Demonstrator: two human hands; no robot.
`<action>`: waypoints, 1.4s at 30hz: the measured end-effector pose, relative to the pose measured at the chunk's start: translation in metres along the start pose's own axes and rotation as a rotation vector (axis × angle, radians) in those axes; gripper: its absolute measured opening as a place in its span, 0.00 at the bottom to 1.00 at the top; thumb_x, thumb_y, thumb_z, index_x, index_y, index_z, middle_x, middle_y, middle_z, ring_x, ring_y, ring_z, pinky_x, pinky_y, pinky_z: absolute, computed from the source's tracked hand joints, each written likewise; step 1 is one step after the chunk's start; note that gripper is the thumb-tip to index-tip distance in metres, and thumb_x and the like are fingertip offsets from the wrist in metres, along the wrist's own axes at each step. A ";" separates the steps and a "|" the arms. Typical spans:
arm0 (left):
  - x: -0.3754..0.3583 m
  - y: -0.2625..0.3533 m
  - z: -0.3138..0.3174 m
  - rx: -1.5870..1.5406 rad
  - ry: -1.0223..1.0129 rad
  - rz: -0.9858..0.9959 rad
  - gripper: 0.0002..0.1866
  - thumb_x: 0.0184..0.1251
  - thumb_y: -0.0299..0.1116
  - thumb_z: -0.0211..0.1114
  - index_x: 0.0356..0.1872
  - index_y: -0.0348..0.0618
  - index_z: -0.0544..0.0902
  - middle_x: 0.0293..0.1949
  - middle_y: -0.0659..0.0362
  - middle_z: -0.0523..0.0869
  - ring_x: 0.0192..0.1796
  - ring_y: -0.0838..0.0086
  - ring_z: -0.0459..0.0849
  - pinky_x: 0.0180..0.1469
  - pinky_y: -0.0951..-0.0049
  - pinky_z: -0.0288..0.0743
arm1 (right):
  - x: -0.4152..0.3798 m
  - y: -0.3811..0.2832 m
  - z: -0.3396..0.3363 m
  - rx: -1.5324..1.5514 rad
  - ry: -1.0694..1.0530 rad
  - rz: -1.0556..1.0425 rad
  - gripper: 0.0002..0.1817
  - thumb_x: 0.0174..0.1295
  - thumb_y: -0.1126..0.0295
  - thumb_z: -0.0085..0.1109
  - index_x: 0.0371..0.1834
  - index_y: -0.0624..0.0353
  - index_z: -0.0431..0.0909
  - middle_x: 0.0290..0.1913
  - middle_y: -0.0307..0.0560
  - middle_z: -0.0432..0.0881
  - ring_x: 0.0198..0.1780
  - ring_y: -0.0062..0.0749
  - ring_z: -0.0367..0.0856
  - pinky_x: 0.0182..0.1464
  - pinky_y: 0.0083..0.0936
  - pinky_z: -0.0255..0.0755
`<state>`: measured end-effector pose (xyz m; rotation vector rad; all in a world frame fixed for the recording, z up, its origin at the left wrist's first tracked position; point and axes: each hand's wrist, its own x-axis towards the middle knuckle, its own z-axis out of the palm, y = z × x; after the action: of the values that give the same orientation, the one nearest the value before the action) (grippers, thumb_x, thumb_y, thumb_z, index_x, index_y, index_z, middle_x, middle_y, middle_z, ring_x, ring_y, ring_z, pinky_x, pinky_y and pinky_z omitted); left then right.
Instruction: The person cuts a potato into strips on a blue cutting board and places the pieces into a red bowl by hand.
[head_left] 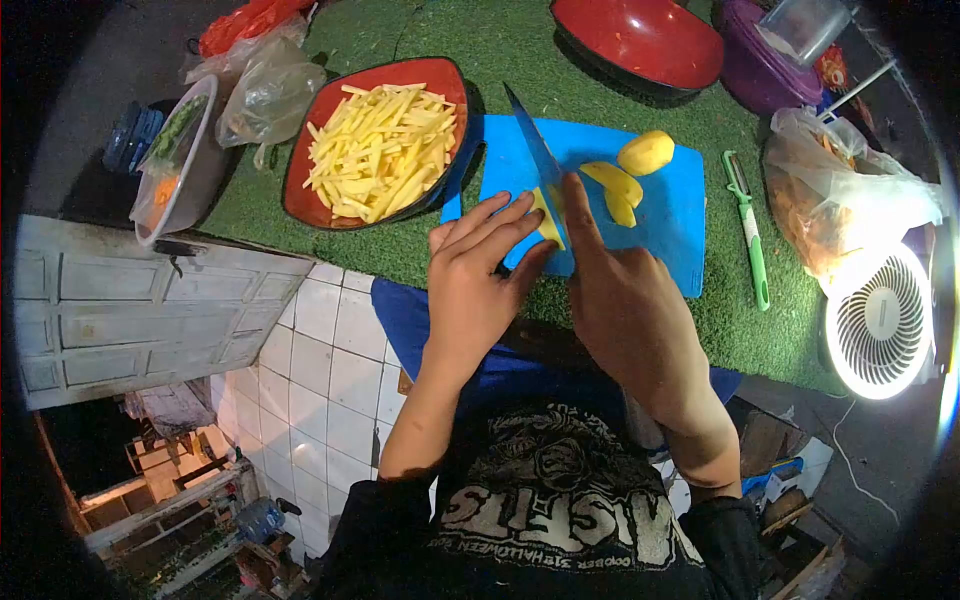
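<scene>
On a blue cutting board (668,240), my left hand (475,260) presses its fingertips on a piece of peeled potato (546,216). My right hand (625,290) grips a kitchen knife (535,138), its index finger stretched along the spine; the handle is hidden in the palm. The blade stands right beside the potato piece and points away from me. To the right on the board lie cut potato pieces (615,190) and a whole peeled potato (647,153). Left of the board, a red square bowl (300,190) holds a heap of potato sticks (385,150).
A green peeler (752,235) lies right of the board, near a plastic bag of peelings (815,190) and a lit white fan (880,320). Behind stand an empty red bowl (640,40) and a purple container (755,65). At left are a white basket (178,160) and plastic bags (268,95).
</scene>
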<state>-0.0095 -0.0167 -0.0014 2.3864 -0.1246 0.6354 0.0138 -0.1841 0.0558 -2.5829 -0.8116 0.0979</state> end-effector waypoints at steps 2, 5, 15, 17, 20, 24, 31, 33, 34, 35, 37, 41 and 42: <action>0.000 0.000 0.001 -0.008 0.022 0.012 0.15 0.56 0.33 0.79 0.45 0.45 0.90 0.54 0.57 0.90 0.61 0.62 0.85 0.59 0.63 0.69 | -0.007 -0.002 -0.001 0.028 0.000 -0.026 0.39 0.64 0.74 0.52 0.79 0.71 0.53 0.22 0.62 0.83 0.25 0.58 0.86 0.29 0.49 0.81; 0.000 -0.003 0.001 -0.014 0.023 0.045 0.14 0.56 0.33 0.78 0.43 0.44 0.90 0.54 0.56 0.90 0.61 0.62 0.85 0.58 0.62 0.70 | -0.011 -0.009 -0.006 0.048 -0.037 -0.018 0.40 0.62 0.77 0.52 0.79 0.71 0.53 0.22 0.63 0.82 0.25 0.60 0.85 0.30 0.51 0.81; 0.000 -0.009 0.000 -0.081 0.030 0.069 0.13 0.56 0.30 0.77 0.44 0.46 0.90 0.53 0.56 0.90 0.61 0.63 0.85 0.57 0.62 0.70 | -0.022 -0.025 -0.011 -0.214 -0.118 0.048 0.40 0.63 0.75 0.53 0.80 0.69 0.51 0.20 0.53 0.82 0.22 0.48 0.86 0.25 0.40 0.81; 0.001 -0.006 0.001 -0.099 0.040 0.062 0.12 0.57 0.29 0.76 0.44 0.46 0.90 0.53 0.56 0.90 0.61 0.63 0.85 0.57 0.63 0.70 | -0.032 -0.026 -0.019 -0.190 -0.255 0.105 0.43 0.62 0.76 0.54 0.82 0.66 0.49 0.19 0.54 0.81 0.21 0.51 0.84 0.26 0.44 0.80; 0.005 -0.004 -0.002 -0.088 0.030 0.046 0.12 0.56 0.30 0.77 0.42 0.43 0.91 0.50 0.55 0.91 0.58 0.64 0.87 0.61 0.64 0.73 | -0.051 -0.018 -0.035 -0.049 -0.255 0.093 0.45 0.60 0.77 0.54 0.83 0.62 0.48 0.20 0.57 0.79 0.22 0.57 0.83 0.27 0.49 0.77; 0.004 -0.006 0.002 -0.154 0.090 0.030 0.11 0.56 0.31 0.78 0.40 0.43 0.91 0.49 0.56 0.92 0.55 0.65 0.89 0.58 0.65 0.76 | -0.043 -0.025 -0.043 0.016 -0.197 0.343 0.38 0.67 0.77 0.57 0.81 0.44 0.59 0.26 0.64 0.81 0.27 0.61 0.82 0.30 0.51 0.67; 0.000 -0.004 0.000 -0.053 0.090 0.026 0.11 0.59 0.33 0.76 0.43 0.46 0.91 0.49 0.58 0.92 0.58 0.66 0.88 0.59 0.63 0.75 | -0.030 -0.022 -0.032 -0.047 -0.221 0.107 0.45 0.60 0.78 0.57 0.83 0.59 0.50 0.23 0.62 0.81 0.23 0.56 0.83 0.29 0.52 0.76; 0.001 -0.006 0.000 -0.085 0.081 0.014 0.11 0.59 0.33 0.76 0.43 0.46 0.90 0.49 0.59 0.92 0.58 0.65 0.88 0.59 0.63 0.75 | -0.029 -0.021 -0.031 -0.056 -0.232 0.080 0.46 0.60 0.78 0.57 0.83 0.59 0.49 0.22 0.60 0.81 0.22 0.54 0.83 0.27 0.51 0.76; 0.001 -0.007 0.000 -0.114 0.063 0.010 0.11 0.60 0.34 0.76 0.44 0.47 0.90 0.49 0.59 0.92 0.59 0.65 0.87 0.59 0.62 0.74 | -0.029 -0.021 -0.031 -0.075 -0.242 0.086 0.45 0.60 0.78 0.56 0.83 0.59 0.49 0.22 0.59 0.81 0.21 0.54 0.83 0.27 0.50 0.76; 0.000 -0.007 0.000 -0.114 0.067 0.003 0.11 0.60 0.34 0.76 0.44 0.47 0.90 0.49 0.59 0.92 0.59 0.65 0.87 0.59 0.62 0.74 | -0.028 -0.021 -0.030 -0.093 -0.251 0.094 0.45 0.61 0.78 0.55 0.84 0.59 0.48 0.21 0.58 0.81 0.21 0.54 0.83 0.26 0.50 0.76; 0.000 -0.007 0.001 -0.141 0.071 -0.006 0.11 0.60 0.32 0.75 0.44 0.47 0.90 0.50 0.59 0.92 0.58 0.65 0.87 0.60 0.62 0.74 | -0.029 -0.026 -0.028 -0.125 -0.272 0.161 0.43 0.63 0.78 0.55 0.83 0.56 0.51 0.26 0.62 0.82 0.25 0.58 0.83 0.28 0.51 0.75; 0.001 -0.008 0.003 -0.178 0.101 0.043 0.08 0.63 0.29 0.69 0.41 0.42 0.86 0.47 0.57 0.89 0.54 0.62 0.86 0.54 0.57 0.72 | -0.016 -0.037 -0.021 -0.197 -0.364 0.278 0.42 0.64 0.78 0.55 0.83 0.56 0.51 0.32 0.69 0.83 0.30 0.64 0.84 0.31 0.52 0.76; 0.001 -0.008 0.003 -0.176 0.086 0.037 0.07 0.62 0.28 0.69 0.41 0.41 0.85 0.47 0.56 0.89 0.53 0.61 0.86 0.53 0.56 0.72 | -0.014 -0.033 -0.015 -0.201 -0.363 0.282 0.42 0.64 0.78 0.55 0.83 0.56 0.51 0.32 0.69 0.83 0.30 0.64 0.84 0.31 0.52 0.76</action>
<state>-0.0056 -0.0128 -0.0074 2.1892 -0.1806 0.7138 -0.0124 -0.1730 0.0820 -2.9032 -0.5927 0.6136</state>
